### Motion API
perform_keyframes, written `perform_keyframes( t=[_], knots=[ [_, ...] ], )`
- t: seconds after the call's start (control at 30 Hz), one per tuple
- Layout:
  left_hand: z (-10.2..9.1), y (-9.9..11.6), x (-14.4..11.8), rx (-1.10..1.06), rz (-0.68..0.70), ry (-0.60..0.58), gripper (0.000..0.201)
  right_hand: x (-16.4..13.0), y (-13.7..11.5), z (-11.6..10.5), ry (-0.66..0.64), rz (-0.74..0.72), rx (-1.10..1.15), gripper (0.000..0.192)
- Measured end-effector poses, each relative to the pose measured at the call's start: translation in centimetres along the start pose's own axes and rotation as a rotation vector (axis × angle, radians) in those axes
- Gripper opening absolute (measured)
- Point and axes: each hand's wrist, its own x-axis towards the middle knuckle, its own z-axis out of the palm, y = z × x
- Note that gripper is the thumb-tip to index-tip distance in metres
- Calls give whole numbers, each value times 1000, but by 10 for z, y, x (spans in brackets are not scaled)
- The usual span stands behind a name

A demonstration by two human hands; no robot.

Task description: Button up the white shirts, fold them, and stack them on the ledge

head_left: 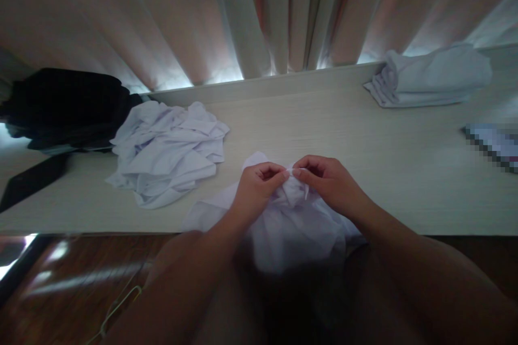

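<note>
A white garment [291, 226], thin and loosely bunched, spreads over the table's front edge and hangs down toward my lap. My left hand [261, 186] pinches its upper part between thumb and fingertips. Close beside it, my right hand [324, 178] pinches the same cloth, the two thumbs nearly meeting. A small fold sticks out below the fingertips. Whether a button or seam lies between the fingers is too small to tell.
A crumpled white cloth heap [170, 145] lies left, beside a black clothes stack [73, 102]. A folded white pile [433, 78] sits at the back right of the pale table [283, 124]. Curtains [182, 16] hang behind. A hanger [121, 304] shows low left.
</note>
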Motion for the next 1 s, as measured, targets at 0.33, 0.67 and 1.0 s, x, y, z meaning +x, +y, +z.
perform_keyframes(
  t=[0.33,0.67,1.0],
  knots=[
    [6,6,-5,-120,-86,11,15,-1,-4,-4,-58,37,193,20],
    [5,4,-5,-212,-100,-65,18,-3,-11,-8,-77,12,151,20],
    [-1,6,-8,126,47,-62,17,0,-1,-1,-121,250,389,19]
  ],
)
